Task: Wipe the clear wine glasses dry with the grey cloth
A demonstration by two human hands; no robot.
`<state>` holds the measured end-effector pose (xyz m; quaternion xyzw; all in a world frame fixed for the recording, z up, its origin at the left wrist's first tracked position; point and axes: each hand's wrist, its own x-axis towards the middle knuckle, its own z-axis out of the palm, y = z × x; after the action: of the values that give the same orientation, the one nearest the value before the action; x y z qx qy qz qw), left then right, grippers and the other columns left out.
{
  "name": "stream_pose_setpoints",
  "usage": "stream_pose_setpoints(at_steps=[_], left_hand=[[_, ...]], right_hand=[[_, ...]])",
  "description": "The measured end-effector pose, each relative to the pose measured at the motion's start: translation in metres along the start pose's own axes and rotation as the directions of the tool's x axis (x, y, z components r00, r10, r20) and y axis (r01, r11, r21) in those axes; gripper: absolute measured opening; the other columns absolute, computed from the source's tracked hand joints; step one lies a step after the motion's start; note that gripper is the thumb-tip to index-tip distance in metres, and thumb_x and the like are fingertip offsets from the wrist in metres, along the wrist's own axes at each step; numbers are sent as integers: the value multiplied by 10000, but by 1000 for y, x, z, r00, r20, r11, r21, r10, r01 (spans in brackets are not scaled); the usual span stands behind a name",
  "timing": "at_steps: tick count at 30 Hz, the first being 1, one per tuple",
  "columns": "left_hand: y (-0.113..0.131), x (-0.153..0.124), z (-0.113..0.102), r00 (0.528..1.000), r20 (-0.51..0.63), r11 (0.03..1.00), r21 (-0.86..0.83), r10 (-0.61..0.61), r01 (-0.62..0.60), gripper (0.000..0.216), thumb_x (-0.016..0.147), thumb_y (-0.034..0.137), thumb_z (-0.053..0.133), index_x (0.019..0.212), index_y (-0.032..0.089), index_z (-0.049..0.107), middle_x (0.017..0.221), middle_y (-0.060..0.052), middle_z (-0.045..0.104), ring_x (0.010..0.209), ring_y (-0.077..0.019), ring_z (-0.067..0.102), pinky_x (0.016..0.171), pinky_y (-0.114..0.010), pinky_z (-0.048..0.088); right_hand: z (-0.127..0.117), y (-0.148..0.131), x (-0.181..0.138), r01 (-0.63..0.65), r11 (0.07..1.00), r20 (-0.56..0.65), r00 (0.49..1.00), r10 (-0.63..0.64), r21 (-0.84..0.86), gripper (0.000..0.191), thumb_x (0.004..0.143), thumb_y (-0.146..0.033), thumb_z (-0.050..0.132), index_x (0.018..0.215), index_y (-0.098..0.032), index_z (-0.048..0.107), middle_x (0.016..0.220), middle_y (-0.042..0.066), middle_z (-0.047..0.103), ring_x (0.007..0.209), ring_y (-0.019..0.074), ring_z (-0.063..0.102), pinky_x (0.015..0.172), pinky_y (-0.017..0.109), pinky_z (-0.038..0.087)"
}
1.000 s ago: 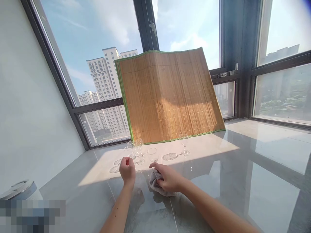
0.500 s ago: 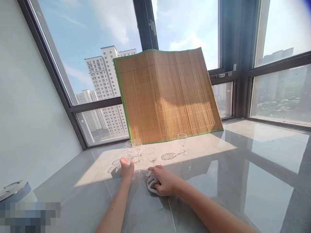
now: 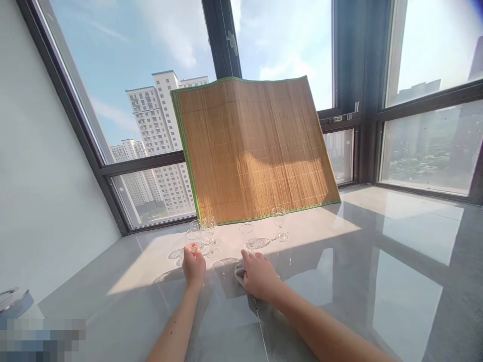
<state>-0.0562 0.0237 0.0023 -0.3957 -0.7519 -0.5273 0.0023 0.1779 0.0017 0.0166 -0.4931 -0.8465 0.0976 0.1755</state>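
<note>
My left hand [image 3: 194,267] is closed around the lower part of a clear wine glass [image 3: 192,235], whose rim shows above my fingers. Close behind and to its right stand more wine glasses [image 3: 207,232], bunched together. My right hand [image 3: 259,275] grips a crumpled grey cloth [image 3: 239,273], partly hidden under the palm. Just above those fingers is another wine glass [image 3: 246,236]; its stem is hidden, and it appears held by the same hand. A single wine glass [image 3: 279,221] stands upright farther right, touched by neither hand.
A bamboo mat [image 3: 256,151] with green edging leans against the window frame [image 3: 222,45] behind the glasses. Glossy grey tiles [image 3: 320,311] form the surface, with sunlight and glass shadows on it. A white and blue container [image 3: 17,304] stands at the left edge, beside the wall [image 3: 45,176].
My left hand's fingers have closed around the glass in front of them. My right hand has shifted right with the cloth, and the glass above it has moved right too. The view has turned slightly.
</note>
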Motion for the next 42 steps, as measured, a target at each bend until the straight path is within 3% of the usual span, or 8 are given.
stream_pose_setpoints(at_steps=[7,15,34,38,42], left_hand=[[11,-9,0,998,38,998,16,55,-56,276,889,260,446,1143,219,543,920,-59,664,794,-211,625,689,-299,428],[10,-11,1,992,91,996,12,84,-85,267,892,265,454,1142,227,541,914,-44,656,775,-192,613,680,-281,422],[11,-13,1,991,111,996,12,81,-83,267,871,265,469,1119,230,561,839,-34,644,747,-197,612,653,-272,411],[11,-13,2,990,111,995,21,91,-94,256,875,276,465,1109,229,557,834,-34,643,782,-205,620,668,-274,419],[10,-14,4,980,121,987,7,161,-163,236,875,255,458,1090,228,550,975,-48,677,855,-199,628,720,-275,438]], right_hand=[[-12,18,9,-347,932,-11,937,348,-108,598,837,-249,500,1423,-196,397,1269,192,572,1150,382,501,878,495,384],[-34,36,12,-509,855,49,856,515,-104,592,874,-292,494,1445,-206,362,1352,205,511,1227,379,476,891,503,393],[-31,56,21,-551,830,28,831,555,-88,609,836,-259,494,1431,-193,380,1403,213,477,1228,384,474,856,500,407],[-27,59,22,-518,846,-11,854,521,-131,576,833,-283,513,1394,-179,428,1335,202,538,1283,386,404,901,527,363],[-24,59,20,-478,864,-46,878,477,-157,522,826,-250,516,1341,-173,478,1266,189,583,1335,380,332,914,511,349]])
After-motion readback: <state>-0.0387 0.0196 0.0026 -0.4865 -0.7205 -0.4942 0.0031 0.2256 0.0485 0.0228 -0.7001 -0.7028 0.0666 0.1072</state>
